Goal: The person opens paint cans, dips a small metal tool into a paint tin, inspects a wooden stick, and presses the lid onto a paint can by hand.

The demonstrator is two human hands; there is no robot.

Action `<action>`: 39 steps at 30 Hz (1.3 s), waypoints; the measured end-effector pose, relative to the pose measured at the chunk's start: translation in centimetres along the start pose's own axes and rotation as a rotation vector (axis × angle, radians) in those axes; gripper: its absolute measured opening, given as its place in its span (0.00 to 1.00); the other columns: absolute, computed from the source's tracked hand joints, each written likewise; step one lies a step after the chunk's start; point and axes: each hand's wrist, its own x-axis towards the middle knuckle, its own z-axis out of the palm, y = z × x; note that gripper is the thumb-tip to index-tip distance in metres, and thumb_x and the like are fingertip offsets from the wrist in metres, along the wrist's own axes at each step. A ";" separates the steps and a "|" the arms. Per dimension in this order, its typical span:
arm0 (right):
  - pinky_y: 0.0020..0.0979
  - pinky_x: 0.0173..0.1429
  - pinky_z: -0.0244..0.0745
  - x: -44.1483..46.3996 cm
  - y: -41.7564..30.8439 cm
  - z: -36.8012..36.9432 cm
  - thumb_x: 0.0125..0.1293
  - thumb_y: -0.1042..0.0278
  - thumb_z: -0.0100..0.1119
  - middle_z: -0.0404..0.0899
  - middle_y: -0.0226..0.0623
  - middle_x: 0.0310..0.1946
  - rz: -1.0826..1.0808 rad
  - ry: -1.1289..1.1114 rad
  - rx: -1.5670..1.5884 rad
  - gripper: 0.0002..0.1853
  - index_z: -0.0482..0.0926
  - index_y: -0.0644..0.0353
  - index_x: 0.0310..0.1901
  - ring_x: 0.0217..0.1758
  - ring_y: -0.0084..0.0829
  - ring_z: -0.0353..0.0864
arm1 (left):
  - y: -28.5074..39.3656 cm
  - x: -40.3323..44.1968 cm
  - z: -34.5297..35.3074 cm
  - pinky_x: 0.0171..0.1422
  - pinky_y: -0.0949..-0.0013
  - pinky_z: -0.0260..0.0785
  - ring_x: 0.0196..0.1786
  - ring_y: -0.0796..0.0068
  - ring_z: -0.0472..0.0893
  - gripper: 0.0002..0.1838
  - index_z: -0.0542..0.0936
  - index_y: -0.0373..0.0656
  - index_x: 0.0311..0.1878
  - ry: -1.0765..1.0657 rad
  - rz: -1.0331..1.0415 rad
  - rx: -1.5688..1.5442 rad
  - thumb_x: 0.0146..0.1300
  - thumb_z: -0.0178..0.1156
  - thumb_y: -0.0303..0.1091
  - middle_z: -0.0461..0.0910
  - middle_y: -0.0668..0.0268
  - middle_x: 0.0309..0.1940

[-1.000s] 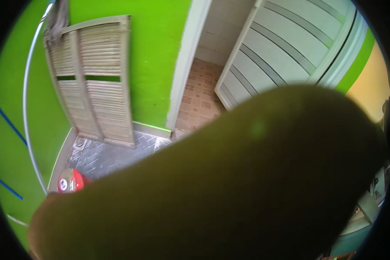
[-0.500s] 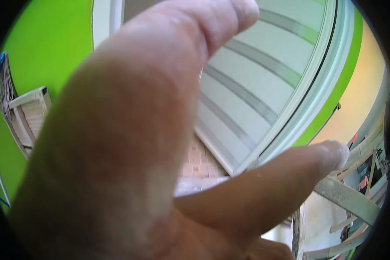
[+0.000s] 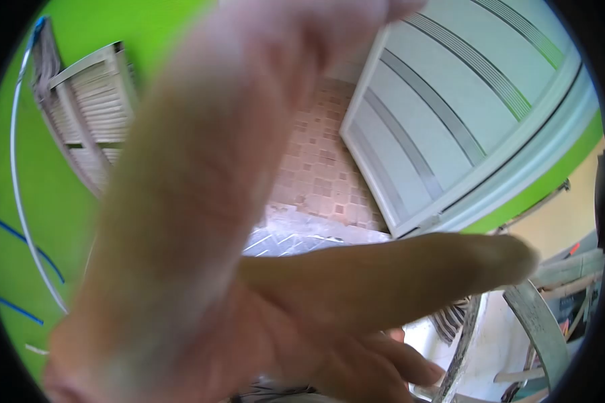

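Note:
Very close to the camera, my left hand (image 3: 202, 289) fills the middle of the head view and is blurred. Its thumb stands upright and bends to the right, the tip running up to the top edge. One finger stretches out to the right, well apart from the thumb. Lower down, other fingers are partly hidden behind it. Between thumb and finger I see nothing held. A small pinkish patch shows behind the fingers, too little to name. My right hand cannot be made out.
Beyond the hand stands a white door (image 3: 437, 101) with grey stripes, beside a tiled floor (image 3: 323, 161). A louvred shutter (image 3: 91, 101) is against the green wall (image 3: 161, 20), near a pale hose (image 3: 20, 188). Worn wooden chair parts (image 3: 538, 322) are at lower right.
The view has shifted, bringing more of the tiled floor, the shutter and the blue lines on the left into sight. My hand sits slightly differently, its outstretched finger now more level.

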 end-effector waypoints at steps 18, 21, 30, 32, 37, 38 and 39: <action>0.32 0.48 0.83 2.2 -3.0 9.2 0.76 0.67 0.63 0.92 0.44 0.39 -0.224 -0.357 -0.111 0.13 0.88 0.67 0.53 0.39 0.32 0.91 | -2.8 -12.6 -4.8 0.64 0.64 0.76 0.52 0.64 0.86 0.16 0.86 0.31 0.56 0.472 -0.359 0.544 0.74 0.64 0.34 0.86 0.48 0.51; 0.30 0.47 0.83 0.2 -1.7 11.4 0.78 0.67 0.61 0.91 0.40 0.37 -0.038 -0.292 0.109 0.14 0.86 0.69 0.55 0.39 0.25 0.89 | -1.0 -12.9 -1.9 0.63 0.63 0.75 0.51 0.62 0.86 0.15 0.86 0.31 0.55 0.245 -0.462 0.795 0.72 0.65 0.33 0.86 0.49 0.50; 0.27 0.45 0.83 -3.5 1.8 14.1 0.80 0.67 0.60 0.91 0.41 0.36 0.189 -0.445 0.185 0.15 0.85 0.74 0.55 0.37 0.23 0.88 | -2.8 -12.6 -0.7 0.61 0.58 0.73 0.48 0.57 0.84 0.14 0.85 0.31 0.53 0.152 -0.481 1.509 0.68 0.67 0.29 0.84 0.50 0.46; 0.27 0.45 0.83 -3.8 4.9 13.8 0.79 0.67 0.60 0.91 0.40 0.36 0.174 -0.490 0.148 0.16 0.85 0.73 0.55 0.37 0.23 0.88 | -2.9 -12.4 -0.8 0.61 0.57 0.72 0.47 0.55 0.84 0.14 0.84 0.31 0.52 0.159 -0.479 1.591 0.67 0.67 0.28 0.83 0.50 0.45; 0.29 0.46 0.84 -4.8 6.7 13.3 0.78 0.66 0.61 0.91 0.41 0.37 0.112 -0.489 0.010 0.16 0.86 0.70 0.56 0.39 0.25 0.90 | -2.7 -12.0 -1.2 0.60 0.54 0.71 0.46 0.52 0.83 0.13 0.84 0.31 0.51 0.198 -0.478 1.780 0.65 0.68 0.26 0.82 0.51 0.43; 0.30 0.47 0.84 -4.1 6.5 13.6 0.78 0.66 0.61 0.91 0.41 0.37 0.073 -0.493 -0.029 0.15 0.86 0.69 0.56 0.39 0.25 0.90 | -2.7 -12.4 -1.0 0.60 0.54 0.71 0.45 0.52 0.82 0.13 0.84 0.31 0.50 0.216 -0.474 1.826 0.64 0.68 0.26 0.82 0.51 0.42; 0.30 0.47 0.84 -4.4 6.5 13.3 0.78 0.66 0.61 0.91 0.41 0.37 0.056 -0.493 -0.072 0.15 0.86 0.68 0.56 0.40 0.26 0.90 | -2.9 -12.7 -1.0 0.59 0.53 0.70 0.45 0.51 0.82 0.13 0.84 0.31 0.50 0.231 -0.468 1.873 0.64 0.69 0.26 0.82 0.52 0.42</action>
